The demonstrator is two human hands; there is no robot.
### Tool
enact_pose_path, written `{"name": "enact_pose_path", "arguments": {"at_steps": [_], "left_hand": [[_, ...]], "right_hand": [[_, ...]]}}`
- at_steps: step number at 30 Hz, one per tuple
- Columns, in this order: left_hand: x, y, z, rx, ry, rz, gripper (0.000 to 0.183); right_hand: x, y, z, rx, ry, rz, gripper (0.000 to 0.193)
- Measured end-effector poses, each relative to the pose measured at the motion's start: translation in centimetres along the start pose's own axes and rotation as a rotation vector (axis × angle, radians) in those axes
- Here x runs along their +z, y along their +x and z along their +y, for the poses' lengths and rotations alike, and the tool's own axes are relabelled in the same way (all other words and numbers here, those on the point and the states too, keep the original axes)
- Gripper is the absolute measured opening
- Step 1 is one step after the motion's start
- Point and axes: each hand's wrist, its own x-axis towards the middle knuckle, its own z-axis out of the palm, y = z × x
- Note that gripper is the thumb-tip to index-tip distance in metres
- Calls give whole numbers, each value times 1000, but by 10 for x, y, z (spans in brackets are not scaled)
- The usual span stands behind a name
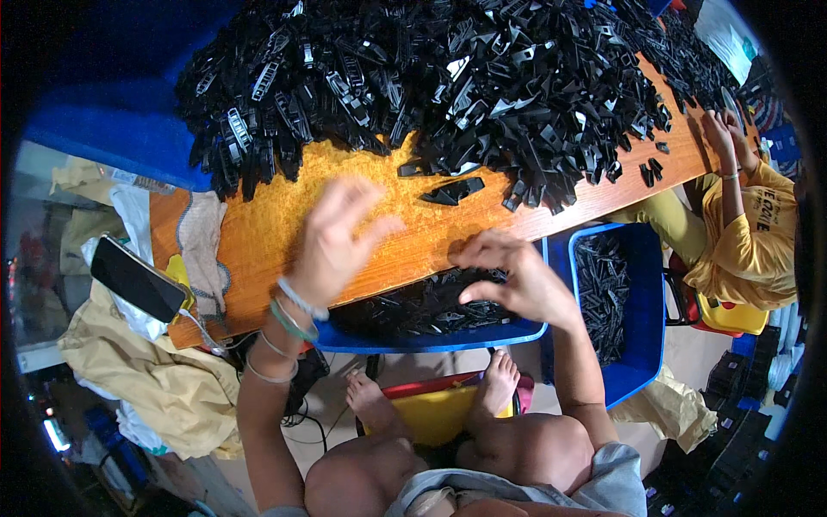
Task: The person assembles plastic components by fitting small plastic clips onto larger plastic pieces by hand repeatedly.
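Observation:
My left hand [338,241] hovers over the orange-brown wooden table [258,228], somewhat blurred, thumb and fingers apart with nothing seen between them. Bracelets circle that wrist. Over the table's near edge, beside a blue bin [422,345], my right hand [525,277] has its thumb spread from its fingers and holds nothing visible. A large pile of small black plastic parts [362,77], some like buckle pieces, covers the far side of the table. One black part [452,191] lies apart in front of the pile, between and beyond my hands. More black parts [431,306] fill the bin below the edge.
A second blue bin [642,345] with black parts stands to the right. Farther right, a person in a yellow shirt [749,233] works at the same table. On the left are a phone [138,280], a grey cloth [202,250] and beige fabric [155,370].

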Motion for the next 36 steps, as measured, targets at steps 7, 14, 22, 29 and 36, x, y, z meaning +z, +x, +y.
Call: {"name": "enact_pose_path", "arguments": {"at_steps": [7, 14, 22, 29, 36], "left_hand": [[-4, 46, -62, 80, 504, 155, 45], [6, -10, 10, 141, 580, -111, 43], [0, -21, 31, 6, 131, -113, 45], [1, -34, 11, -147, -11, -64, 21], [19, -38, 22, -150, -104, -13, 25]], "right_hand": [[10, 44, 18, -116, -491, 447, 38], [20, 43, 29, -192, -499, 490, 37], [0, 43, 15, -92, -565, 325, 32], [3, 38, 8, -21, -261, 503, 28], [39, 32, -4, 79, 449, 400, 33]]}}
